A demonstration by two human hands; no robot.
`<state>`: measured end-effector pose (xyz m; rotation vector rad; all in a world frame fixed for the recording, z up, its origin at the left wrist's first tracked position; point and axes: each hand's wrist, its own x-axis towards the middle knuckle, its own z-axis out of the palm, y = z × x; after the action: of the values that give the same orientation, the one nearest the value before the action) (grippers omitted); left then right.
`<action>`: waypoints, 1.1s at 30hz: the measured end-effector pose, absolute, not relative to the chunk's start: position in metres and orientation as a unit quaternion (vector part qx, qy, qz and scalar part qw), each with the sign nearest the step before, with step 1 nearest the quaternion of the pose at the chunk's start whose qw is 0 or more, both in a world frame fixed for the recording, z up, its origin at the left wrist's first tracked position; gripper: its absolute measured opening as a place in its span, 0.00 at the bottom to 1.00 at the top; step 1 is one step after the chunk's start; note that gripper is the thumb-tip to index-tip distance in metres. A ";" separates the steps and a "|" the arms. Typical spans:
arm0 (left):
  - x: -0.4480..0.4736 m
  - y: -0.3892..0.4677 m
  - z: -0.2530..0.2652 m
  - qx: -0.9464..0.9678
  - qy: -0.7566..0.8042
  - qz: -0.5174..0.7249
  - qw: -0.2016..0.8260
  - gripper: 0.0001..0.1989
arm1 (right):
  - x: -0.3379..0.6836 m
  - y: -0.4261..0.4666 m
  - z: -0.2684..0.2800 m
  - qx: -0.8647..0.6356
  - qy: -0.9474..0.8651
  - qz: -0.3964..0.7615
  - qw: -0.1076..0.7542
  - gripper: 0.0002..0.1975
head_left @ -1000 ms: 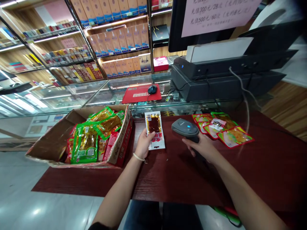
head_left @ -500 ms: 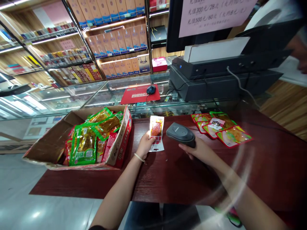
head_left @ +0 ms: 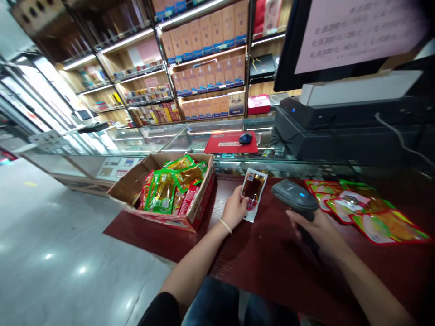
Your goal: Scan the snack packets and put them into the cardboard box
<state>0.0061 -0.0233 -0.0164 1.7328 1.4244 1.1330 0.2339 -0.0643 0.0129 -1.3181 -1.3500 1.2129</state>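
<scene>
Between the thumb and fingers of my left hand (head_left: 235,208) is a small white-edged snack packet (head_left: 254,186) with a dark, shiny middle, held just above the dark red tabletop. My right hand (head_left: 316,226) is wrapped round the handle of a grey barcode scanner (head_left: 295,197), its head pointing left toward the packet; a small blue light shows on its top. To the left stands an open cardboard box (head_left: 200,203) with several green and red snack packets (head_left: 162,190) in it. Right of the scanner, more flat snack packets (head_left: 380,222) lie overlapping on the table.
Behind the table runs a glass counter (head_left: 163,136) bearing a red mat (head_left: 217,144) and a black mouse (head_left: 245,138). A monitor with a pink sign (head_left: 353,36) and a black till unit (head_left: 340,136) stand at the back right. Shelves of boxes (head_left: 207,72) line the wall.
The view has swung left, so everything sits farther right. The scanner's blue light now shows, and the bright glow on the packet in my left hand is gone.
</scene>
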 end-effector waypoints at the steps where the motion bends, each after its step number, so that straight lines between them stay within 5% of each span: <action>1: 0.004 -0.031 -0.004 0.656 0.538 0.441 0.294 0.23 | 0.233 -0.065 0.014 -0.533 -0.542 0.479 0.439 0.21; 10: -0.104 -0.100 0.107 0.618 0.570 0.533 0.097 0.23 | 0.209 -0.070 0.032 -0.508 -0.543 0.487 0.458 0.17; 14: -0.196 -0.099 0.114 0.569 0.636 0.521 -0.026 0.25 | 0.189 -0.071 0.046 -0.482 -0.576 0.485 0.449 0.18; 19: -0.265 -0.097 0.087 0.578 0.717 0.387 -0.043 0.28 | 0.165 -0.074 0.048 -0.467 -0.572 0.499 0.453 0.21; 25: -0.251 -0.107 0.083 0.621 0.658 0.423 -0.052 0.16 | 0.155 -0.073 0.041 -0.463 -0.587 0.496 0.443 0.22; 33: -0.156 -0.104 0.103 0.685 0.572 0.451 -0.015 0.14 | 0.182 -0.076 0.044 -0.515 -0.575 0.472 0.426 0.23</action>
<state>-0.1562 -0.1045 0.1028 2.1722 1.8152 1.4294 0.1824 -0.0762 0.0445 -1.2860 -1.4369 1.1798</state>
